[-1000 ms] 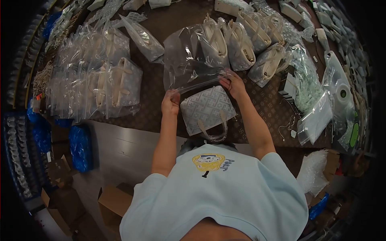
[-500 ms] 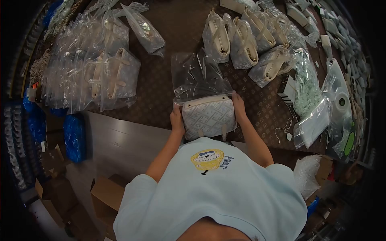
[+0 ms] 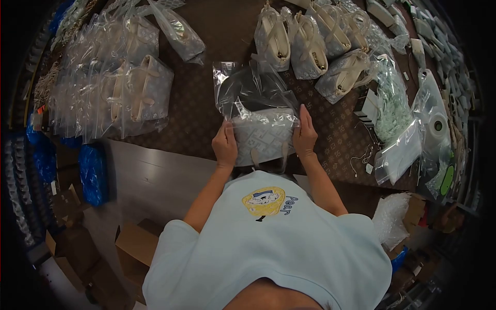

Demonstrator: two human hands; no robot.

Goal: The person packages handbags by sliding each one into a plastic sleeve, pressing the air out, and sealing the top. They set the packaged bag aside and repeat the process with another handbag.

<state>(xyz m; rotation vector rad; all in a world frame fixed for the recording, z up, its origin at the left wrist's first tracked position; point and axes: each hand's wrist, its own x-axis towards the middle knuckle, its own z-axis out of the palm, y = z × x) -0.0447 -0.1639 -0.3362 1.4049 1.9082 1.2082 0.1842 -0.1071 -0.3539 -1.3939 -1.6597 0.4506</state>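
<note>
Lying partly inside a clear sleeve (image 3: 256, 90) at the counter's (image 3: 194, 98) near edge, a patterned handbag (image 3: 263, 139), left hand (image 3: 225, 145) pinching the sleeve's left edge, right hand (image 3: 305, 135) loosely open along its right.

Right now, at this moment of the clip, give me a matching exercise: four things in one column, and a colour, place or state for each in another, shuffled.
Things
1. Nearest handbag
2. Carton
3. Oval piece at the far right
4. Shirt

Descriptions
A. Green
B. Pale blue, with a yellow print
C. Between left hand and right hand, partly under clear plastic
D. Brown, open

Pairs: 1-C, 2-D, 3-A, 4-B
</note>
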